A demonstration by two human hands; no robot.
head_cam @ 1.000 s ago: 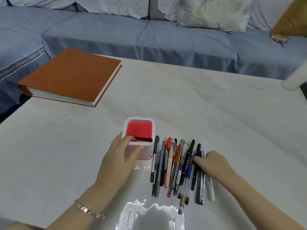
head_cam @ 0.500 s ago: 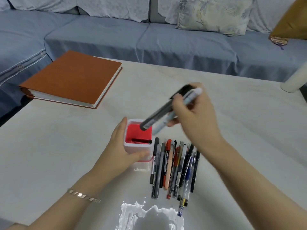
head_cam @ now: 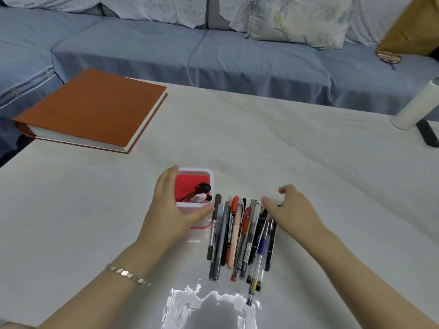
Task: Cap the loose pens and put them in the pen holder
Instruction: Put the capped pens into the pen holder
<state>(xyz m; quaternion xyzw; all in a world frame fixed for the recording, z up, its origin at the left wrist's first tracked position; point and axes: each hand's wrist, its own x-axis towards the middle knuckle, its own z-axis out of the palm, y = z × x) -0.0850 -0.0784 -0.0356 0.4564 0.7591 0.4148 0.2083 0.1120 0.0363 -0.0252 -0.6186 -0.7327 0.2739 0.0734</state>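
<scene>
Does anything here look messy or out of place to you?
The orange book overhangs the table at its left edge. The shiny patch at the near edge looks like glare, though I cannot rule out a spill.

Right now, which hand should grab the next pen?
The right hand: it is empty and hovers at the right edge of the loose pens. The left hand is busy holding the pen holder.
</scene>
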